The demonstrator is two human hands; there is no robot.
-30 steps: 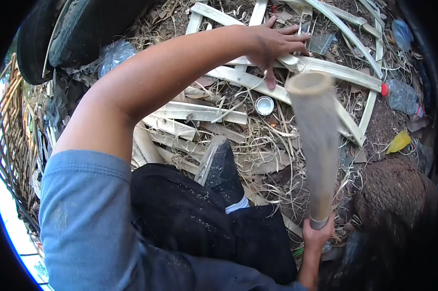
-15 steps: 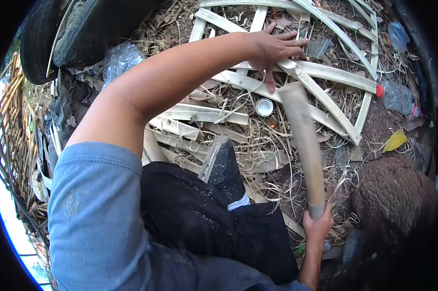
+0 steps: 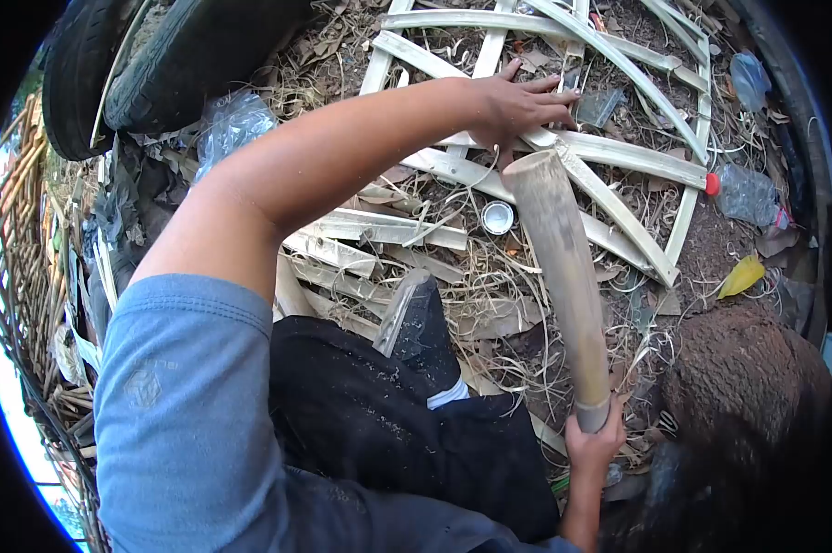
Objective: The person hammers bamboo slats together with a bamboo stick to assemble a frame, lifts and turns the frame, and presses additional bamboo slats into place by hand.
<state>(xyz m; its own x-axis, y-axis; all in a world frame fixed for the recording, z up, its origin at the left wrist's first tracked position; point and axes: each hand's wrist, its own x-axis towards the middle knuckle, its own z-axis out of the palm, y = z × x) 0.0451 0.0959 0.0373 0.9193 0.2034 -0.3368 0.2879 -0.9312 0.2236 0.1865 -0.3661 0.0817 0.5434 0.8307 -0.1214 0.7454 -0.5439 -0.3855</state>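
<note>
Pale flat bamboo strips (image 3: 619, 155) cross one another in an open lattice on the ground. My left hand (image 3: 519, 106) presses on the lattice with its fingers spread, where several strips meet. Lower right, my right hand (image 3: 593, 441) is wrapped round the lower end of a thick bamboo tube (image 3: 568, 276). The tube's open upper end is just below my left hand, over the strips; whether it touches them I cannot tell.
Tyres (image 3: 204, 64) stand at the upper left, near a clear plastic bag (image 3: 234, 129). A white cap (image 3: 497, 217), loose strips and shavings lie around my shoe (image 3: 422, 323). A plastic bottle (image 3: 748, 195) and a brown rock (image 3: 743, 373) are at the right.
The bamboo tube was blurred by motion and now looks sharp; its upper end has shifted left. My left hand stays spread on the strips. The view has moved slightly.
</note>
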